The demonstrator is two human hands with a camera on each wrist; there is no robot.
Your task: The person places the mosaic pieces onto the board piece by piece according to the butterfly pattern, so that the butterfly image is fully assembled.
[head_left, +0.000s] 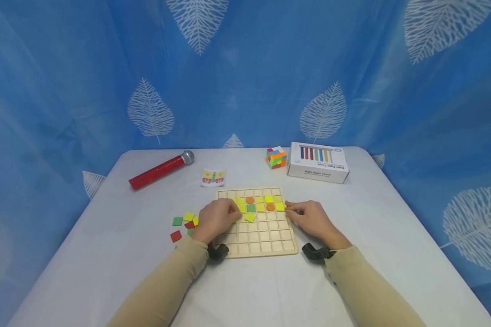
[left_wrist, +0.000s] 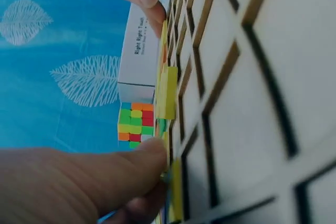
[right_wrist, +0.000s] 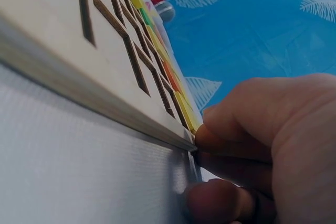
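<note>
A wooden grid board (head_left: 266, 249) lies on the table, with yellow, orange and green pieces in its upper rows. My left hand (head_left: 217, 219) is over the board's left side. Its thumb and fingers pinch a yellow tile (left_wrist: 177, 190) low over the cells, partly hidden by the fingertips. Another yellow tile (head_left: 250, 217) sits askew on the grid, just right of those fingers. At the board's right edge, my right hand (head_left: 314, 219) grips the rim, thumb beside a yellow end tile (right_wrist: 186, 111) and fingers lower down.
Loose red, green and yellow pieces (head_left: 177, 221) lie left of the board, partly behind the left hand. A pattern card (head_left: 213, 178) is beyond the board. Farther back are a red microphone (head_left: 159, 171), a puzzle cube (head_left: 276, 158) and a white box (head_left: 317, 170).
</note>
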